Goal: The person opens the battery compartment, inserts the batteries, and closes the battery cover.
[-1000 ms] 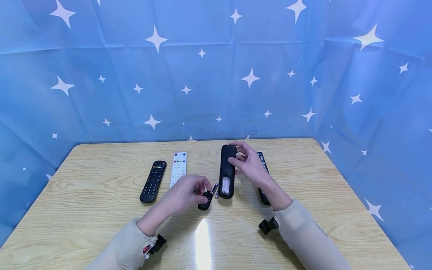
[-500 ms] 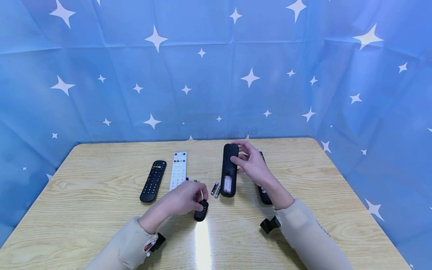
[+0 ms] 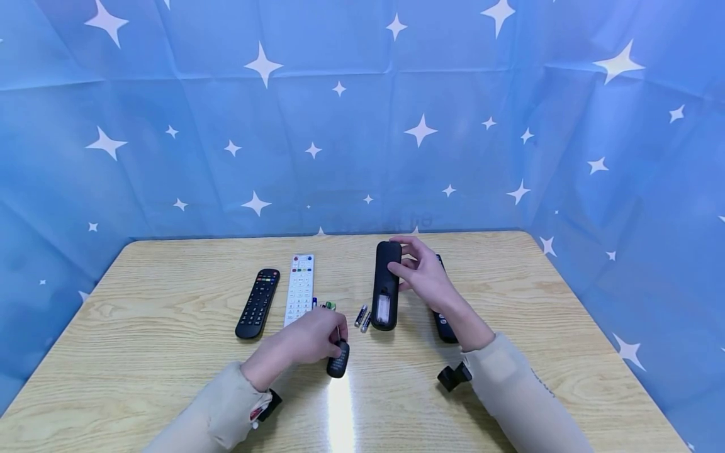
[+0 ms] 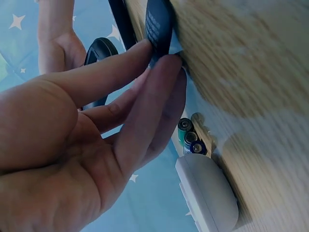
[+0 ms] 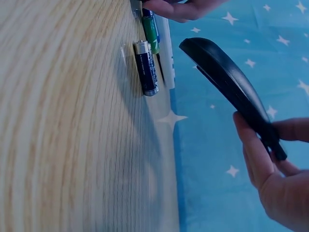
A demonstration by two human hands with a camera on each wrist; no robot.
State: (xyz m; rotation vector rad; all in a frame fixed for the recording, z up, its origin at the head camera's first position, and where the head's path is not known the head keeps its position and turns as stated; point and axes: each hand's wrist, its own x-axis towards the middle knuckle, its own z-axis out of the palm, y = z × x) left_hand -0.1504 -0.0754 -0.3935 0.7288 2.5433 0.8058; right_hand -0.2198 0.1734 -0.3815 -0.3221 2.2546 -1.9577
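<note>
My right hand (image 3: 423, 277) grips a black remote control (image 3: 387, 270) by its upper end, back side showing, raised off the table in the right wrist view. Its battery compartment (image 3: 383, 308) is uncovered. Between thumb and fingers, my left hand (image 3: 308, 336) pinches a small black battery cover (image 3: 338, 360), seen at its edge in the left wrist view. Two dark batteries (image 3: 360, 316) lie between the hands. Just beyond the left hand are more batteries (image 3: 330, 306), green and blue, partly hidden behind it.
To the left lie a black remote with coloured buttons (image 3: 257, 304) and a white remote (image 3: 299, 286), its lower end behind my left hand. Another dark remote (image 3: 445, 327) is partly hidden under my right forearm. A blue starred cloth (image 3: 340, 157) hangs behind the wooden table (image 3: 170, 302).
My left hand has drawn the battery cover back toward me and slightly left, away from the batteries. My right hand has shifted the remote slightly right.
</note>
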